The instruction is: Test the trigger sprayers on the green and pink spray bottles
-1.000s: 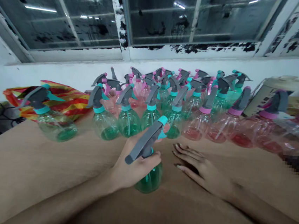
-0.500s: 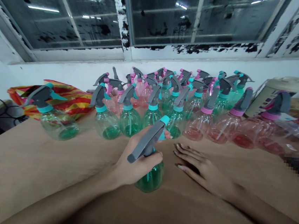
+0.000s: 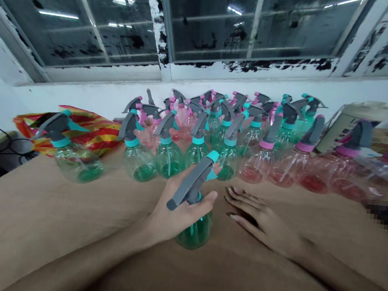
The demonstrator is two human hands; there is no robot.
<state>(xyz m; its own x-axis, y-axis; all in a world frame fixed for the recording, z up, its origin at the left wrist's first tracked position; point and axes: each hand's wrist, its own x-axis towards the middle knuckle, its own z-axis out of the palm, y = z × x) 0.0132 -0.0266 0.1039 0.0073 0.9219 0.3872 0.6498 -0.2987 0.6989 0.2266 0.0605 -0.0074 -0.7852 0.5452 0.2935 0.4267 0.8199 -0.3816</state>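
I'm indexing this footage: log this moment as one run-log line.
left hand: gripping round green transparent plastic spray bottle near its top | right hand: palm down on flat brown tabletop

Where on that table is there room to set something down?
Bare tabletop shows left of the left hand, in front of the leftmost green bottle, and between the right hand and the red bottles. Crowded: toward the wall, where spray bottles stand packed.

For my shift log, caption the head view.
Left grip around a green bottle, right grip palm-down on the table, other bottles behind.
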